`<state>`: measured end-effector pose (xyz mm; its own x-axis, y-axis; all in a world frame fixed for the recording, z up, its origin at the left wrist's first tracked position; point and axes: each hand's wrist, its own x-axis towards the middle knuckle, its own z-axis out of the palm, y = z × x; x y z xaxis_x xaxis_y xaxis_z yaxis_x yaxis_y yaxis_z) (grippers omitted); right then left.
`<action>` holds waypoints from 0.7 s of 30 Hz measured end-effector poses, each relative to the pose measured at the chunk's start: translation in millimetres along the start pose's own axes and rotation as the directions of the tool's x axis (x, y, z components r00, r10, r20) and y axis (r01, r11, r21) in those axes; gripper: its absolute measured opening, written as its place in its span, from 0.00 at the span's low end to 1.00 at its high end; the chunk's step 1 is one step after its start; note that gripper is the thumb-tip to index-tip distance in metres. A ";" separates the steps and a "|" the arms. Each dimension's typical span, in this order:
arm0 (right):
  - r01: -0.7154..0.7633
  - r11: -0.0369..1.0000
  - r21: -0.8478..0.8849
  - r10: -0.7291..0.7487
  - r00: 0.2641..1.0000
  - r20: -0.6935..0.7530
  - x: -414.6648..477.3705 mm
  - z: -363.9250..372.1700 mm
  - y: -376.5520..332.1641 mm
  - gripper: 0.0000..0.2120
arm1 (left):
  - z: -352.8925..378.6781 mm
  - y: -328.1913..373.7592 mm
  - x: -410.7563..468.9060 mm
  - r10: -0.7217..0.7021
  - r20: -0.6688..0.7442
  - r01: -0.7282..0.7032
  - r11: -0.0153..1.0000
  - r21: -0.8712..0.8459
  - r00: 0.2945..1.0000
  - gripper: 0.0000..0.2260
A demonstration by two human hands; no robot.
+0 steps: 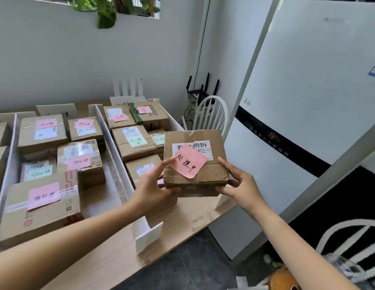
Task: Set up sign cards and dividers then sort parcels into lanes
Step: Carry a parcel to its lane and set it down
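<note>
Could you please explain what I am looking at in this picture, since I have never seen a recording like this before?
There is no machine here. The single picture comes from a camera worn on a person's head, looking forward and down, so the left hand and right hand reaching in from below are the wearer's own. Together they grip a cardboard box, held above the table's right side; a pink note with handwriting is stuck on its top. Below lies a wooden table split into lanes by upright white dividers. The lanes hold more taped boxes bearing pink or green notes, and white sign cards stand at the far end. A white chair and a tall white appliance stand to the right.
</note>
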<state>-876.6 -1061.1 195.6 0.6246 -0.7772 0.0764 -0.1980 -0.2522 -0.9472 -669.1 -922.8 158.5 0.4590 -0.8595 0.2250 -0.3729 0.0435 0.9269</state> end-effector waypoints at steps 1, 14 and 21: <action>-0.009 1.000 -0.006 0.009 1.000 0.006 16.2 -4.9 2.8 0.36 | 4.4 -4.8 15.1 -0.007 -0.010 0.007 1.000 -0.010 1.000 0.37; -0.076 0.990 -0.118 0.094 0.985 0.147 163.1 -1.4 35.5 0.33 | 20.1 -57.7 120.3 -0.156 -0.165 0.176 0.977 0.121 0.974 0.34; -0.108 0.978 -0.176 0.142 0.970 0.197 210.8 0.4 55.6 0.33 | 33.7 -75.0 145.9 -0.244 -0.214 0.274 0.954 0.124 0.946 0.36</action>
<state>-755.7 -1238.7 158.9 0.7263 -0.6765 -0.1219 -0.3939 -0.2644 -0.8803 -601.3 -1068.6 111.7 0.6975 -0.7147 0.0513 -0.3301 -0.2570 0.9083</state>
